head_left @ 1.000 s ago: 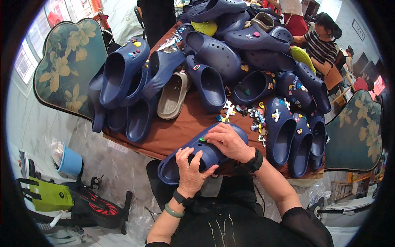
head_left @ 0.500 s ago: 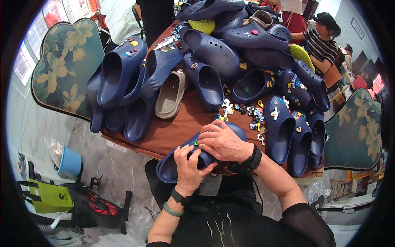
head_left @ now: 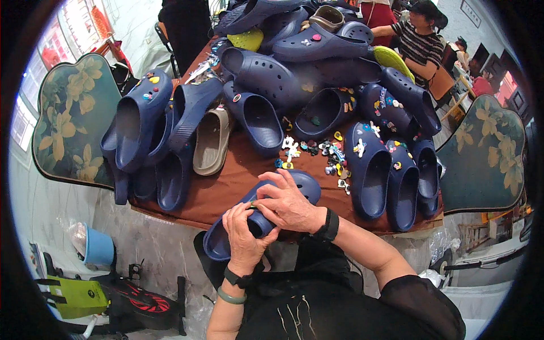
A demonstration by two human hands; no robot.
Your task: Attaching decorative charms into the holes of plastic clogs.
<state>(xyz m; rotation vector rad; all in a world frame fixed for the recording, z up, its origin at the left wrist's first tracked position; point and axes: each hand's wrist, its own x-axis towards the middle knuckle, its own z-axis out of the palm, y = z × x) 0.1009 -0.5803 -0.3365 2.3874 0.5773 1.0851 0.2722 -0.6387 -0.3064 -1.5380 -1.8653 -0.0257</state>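
A dark blue clog (head_left: 306, 184) lies across the table's front edge, its open heel end toward my left. My left hand (head_left: 243, 235) is closed around the clog's side, thumb near the foot opening and fingertips on the upper. From the right, my right hand (head_left: 292, 204) reaches over the clog, its fingertips pinched at a small green shoe charm (head_left: 253, 206). Both hands' fingertips meet there and cover most of the charm. Just beyond the clog lie loose shoe charms (head_left: 291, 148), white, yellow and blue among them.
Many dark blue clogs (head_left: 258, 73) are heaped over the brown tablecloth (head_left: 241, 178), some with charms on. A taupe clog (head_left: 211, 144) stands at left. Floral chair backs (head_left: 73, 122) flank the table. A blue bucket (head_left: 98, 245) stands on the floor. Another person (head_left: 419, 45) is behind at right.
The view has shifted, so the table sits slightly left. My right hand's fingers have lifted and spread, with its fingertips still at the green charm. My left hand keeps its hold on the clog.
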